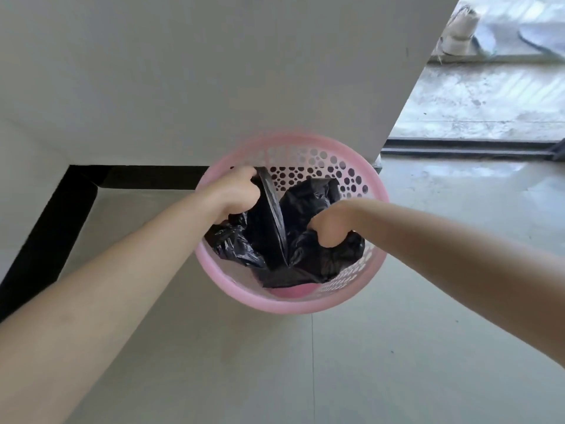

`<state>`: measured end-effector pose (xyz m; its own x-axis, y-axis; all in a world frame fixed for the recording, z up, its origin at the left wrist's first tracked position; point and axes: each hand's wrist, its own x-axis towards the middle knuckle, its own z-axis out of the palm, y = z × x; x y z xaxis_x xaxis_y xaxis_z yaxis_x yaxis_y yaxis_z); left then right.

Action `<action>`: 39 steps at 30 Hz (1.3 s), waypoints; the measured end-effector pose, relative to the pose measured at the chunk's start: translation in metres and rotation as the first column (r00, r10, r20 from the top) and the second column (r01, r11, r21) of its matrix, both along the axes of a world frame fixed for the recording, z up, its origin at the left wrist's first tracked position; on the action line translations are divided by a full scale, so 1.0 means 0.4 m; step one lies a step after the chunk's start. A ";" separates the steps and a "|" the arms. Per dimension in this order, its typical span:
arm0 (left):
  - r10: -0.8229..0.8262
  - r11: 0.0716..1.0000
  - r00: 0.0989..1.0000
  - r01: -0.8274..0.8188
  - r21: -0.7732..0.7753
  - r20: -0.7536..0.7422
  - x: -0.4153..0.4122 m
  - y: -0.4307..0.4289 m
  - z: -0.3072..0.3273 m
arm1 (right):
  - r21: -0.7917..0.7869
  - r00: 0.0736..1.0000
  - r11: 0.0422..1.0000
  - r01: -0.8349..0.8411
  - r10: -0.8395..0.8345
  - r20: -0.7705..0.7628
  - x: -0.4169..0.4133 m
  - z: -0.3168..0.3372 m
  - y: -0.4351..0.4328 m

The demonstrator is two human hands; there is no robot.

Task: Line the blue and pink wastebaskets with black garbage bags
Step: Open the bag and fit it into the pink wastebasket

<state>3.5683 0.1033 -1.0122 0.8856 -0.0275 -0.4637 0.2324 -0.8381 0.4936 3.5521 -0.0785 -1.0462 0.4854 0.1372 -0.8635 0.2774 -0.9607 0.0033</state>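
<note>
Fingertips of both hands buried in black garbage bag (308,240). Pink wastebasket (241,290) floor mostly covered by bag. Forearms cut off at frame edges. Objects top right blurred, unidentifiable.

No readable text, label, brand, number or sign shows on anything in view

1. Pink wastebasket (377,237): smooth moulded plastic, perforated wall, soft sheen.
2. Black garbage bag (308,206): thin plastic film, crinkled, glossy on its folds.
3. Floor (397,362): smooth, pale, faintly reflective.
4. Wall (183,71): matt, plain.
</note>
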 end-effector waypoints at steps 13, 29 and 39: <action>0.410 0.851 0.840 -0.213 -0.481 0.354 -0.094 0.010 0.036 | 0.554 0.894 0.822 0.132 -0.340 0.290 -0.083 0.105 -0.044; -0.139 0.985 0.672 0.020 0.170 0.728 -0.104 0.047 0.041 | 0.060 0.304 0.929 -0.364 0.058 0.951 -0.071 0.139 -0.148; -0.306 0.919 0.736 0.063 0.389 0.604 -0.054 0.052 0.020 | -0.043 0.216 0.838 -0.545 0.189 0.958 -0.052 0.146 -0.186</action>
